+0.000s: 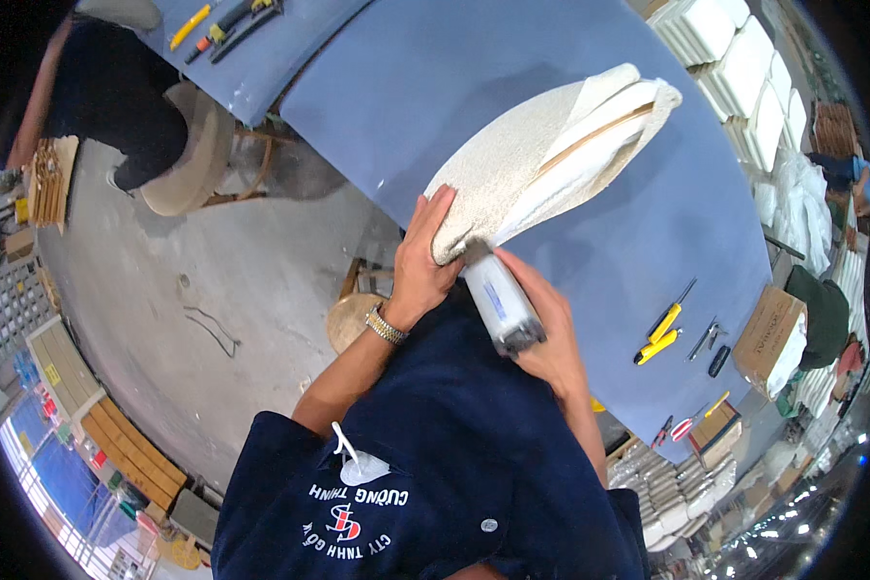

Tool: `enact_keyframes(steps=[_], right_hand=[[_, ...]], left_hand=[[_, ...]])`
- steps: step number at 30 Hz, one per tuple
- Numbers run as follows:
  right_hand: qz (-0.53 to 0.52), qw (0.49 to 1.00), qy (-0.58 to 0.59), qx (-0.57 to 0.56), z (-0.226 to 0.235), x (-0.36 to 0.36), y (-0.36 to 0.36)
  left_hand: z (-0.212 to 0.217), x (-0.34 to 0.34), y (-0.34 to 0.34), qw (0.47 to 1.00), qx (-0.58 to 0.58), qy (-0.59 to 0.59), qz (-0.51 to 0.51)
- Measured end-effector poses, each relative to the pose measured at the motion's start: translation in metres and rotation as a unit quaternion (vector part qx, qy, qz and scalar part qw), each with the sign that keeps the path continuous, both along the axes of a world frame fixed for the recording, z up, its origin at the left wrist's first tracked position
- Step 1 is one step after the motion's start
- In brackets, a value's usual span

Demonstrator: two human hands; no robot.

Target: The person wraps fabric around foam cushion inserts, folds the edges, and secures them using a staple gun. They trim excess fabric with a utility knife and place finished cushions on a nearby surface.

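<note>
A cream, fabric-covered seat pad (512, 145) is tilted up over the blue table, its underside facing right and showing white lining and a strip of wood. My left hand (425, 246) grips its near end, fingers spread over the fabric and thumb at the edge. In my right hand (551, 333) is a grey, boxy staple gun (501, 302), its nose against the pad's near edge, close to my left thumb. Motion blurs the tool slightly. My right fingers are partly hidden behind it.
On the blue table (648, 251) lie yellow-handled cutters (659, 338), pliers (662, 430) and a screwdriver (681, 428) at the right. More tools (232, 29) lie at the far left. A cardboard box (769, 338) stands past the right edge. A person (116, 87) sits at the left.
</note>
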State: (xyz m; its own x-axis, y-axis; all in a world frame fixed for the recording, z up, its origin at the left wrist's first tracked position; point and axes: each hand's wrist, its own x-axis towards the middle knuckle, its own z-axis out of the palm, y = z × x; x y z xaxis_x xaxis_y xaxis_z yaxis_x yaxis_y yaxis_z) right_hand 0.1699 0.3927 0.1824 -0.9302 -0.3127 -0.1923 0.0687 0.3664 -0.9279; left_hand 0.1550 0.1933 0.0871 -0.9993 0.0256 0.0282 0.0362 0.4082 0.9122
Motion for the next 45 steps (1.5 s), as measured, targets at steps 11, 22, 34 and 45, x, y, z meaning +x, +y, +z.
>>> enact_keyframes(steps=[11, 22, 34, 45], right_hand=[[-0.317, 0.909, -0.025, 0.268, -0.147, 0.109, 0.205], [-0.327, 0.901, 0.191, 0.21, -0.09, -0.107, 0.181], [-0.393, 0.905, 0.056, 0.155, -0.149, -0.14, 0.21], [-0.428, 0.877, 0.053, 0.212, -0.133, -0.03, 0.115]], left_hand=[[-0.011, 0.022, 0.02, 0.993, -0.111, -0.022, -0.02], [-0.017, 0.035, 0.034, 0.97, -0.217, -0.007, -0.112], [-0.027, 0.041, 0.021, 0.961, -0.248, 0.029, -0.121], [-0.104, 0.077, -0.071, 0.914, -0.372, 0.032, -0.158]])
